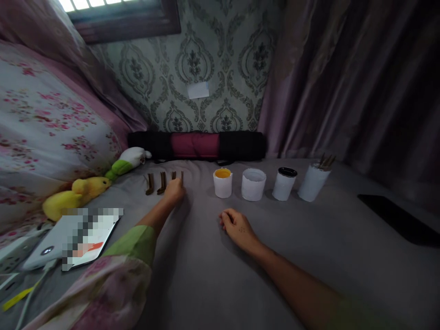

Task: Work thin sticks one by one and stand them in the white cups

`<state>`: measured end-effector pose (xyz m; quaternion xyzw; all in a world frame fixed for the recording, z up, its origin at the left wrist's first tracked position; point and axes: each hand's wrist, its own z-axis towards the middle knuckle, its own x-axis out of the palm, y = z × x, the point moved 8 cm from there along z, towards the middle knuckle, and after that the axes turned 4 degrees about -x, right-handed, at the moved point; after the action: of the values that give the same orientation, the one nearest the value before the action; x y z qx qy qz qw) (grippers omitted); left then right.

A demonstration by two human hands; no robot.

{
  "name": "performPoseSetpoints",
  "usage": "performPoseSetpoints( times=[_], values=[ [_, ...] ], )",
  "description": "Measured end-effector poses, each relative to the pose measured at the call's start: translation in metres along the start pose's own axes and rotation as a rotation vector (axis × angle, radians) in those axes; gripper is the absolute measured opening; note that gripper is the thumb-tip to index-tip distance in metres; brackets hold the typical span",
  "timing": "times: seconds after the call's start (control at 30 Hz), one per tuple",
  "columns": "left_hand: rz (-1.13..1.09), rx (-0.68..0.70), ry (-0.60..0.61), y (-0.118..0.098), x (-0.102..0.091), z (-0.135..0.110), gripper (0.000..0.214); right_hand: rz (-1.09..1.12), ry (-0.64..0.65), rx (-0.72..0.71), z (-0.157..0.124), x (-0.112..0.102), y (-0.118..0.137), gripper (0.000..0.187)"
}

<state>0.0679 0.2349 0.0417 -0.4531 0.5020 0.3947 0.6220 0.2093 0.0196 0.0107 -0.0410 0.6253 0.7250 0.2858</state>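
My left hand [175,191] reaches out to a row of brown stick-like pieces on the grey sheet, its fingers curled down and closed around the pieces at the row's right end. Thin brown tips [182,174] stick up just past the knuckles; the fingertips are hidden. Left of it stand two more brown bundles, a middle one [162,182] and an outer one [150,183]. My right hand [237,225] rests loosely closed on the sheet, with nothing visible in it. Beyond it are a white cup with a yellow inside [222,185] and a wider white cup [253,188].
Further right stand a white cup with a dark rim [283,188] and a tilted-looking one [312,184] holding brown sticks. A black flat object [398,217] lies far right. Plush toys [91,190] and a tablet-like device [99,238] are left. A black-and-maroon roll [195,145] lies along the wall.
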Motion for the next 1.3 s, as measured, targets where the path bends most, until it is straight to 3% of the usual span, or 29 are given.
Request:
performPoseSetpoints(
  times=[0.33,0.53,1.3],
  values=[
    [0.024,-0.028,0.047,0.001,0.009,0.006,0.029,0.009,-0.011,0.013,-0.001,-0.003,0.002,0.025],
    [0.03,-0.013,-0.002,-0.003,0.005,0.003,0.029,0.012,-0.003,0.003,-0.002,-0.003,0.005,0.027],
    [0.045,-0.082,0.025,0.012,0.012,0.013,0.033,0.003,0.023,0.04,0.0,0.0,0.0,0.027]
  ],
)
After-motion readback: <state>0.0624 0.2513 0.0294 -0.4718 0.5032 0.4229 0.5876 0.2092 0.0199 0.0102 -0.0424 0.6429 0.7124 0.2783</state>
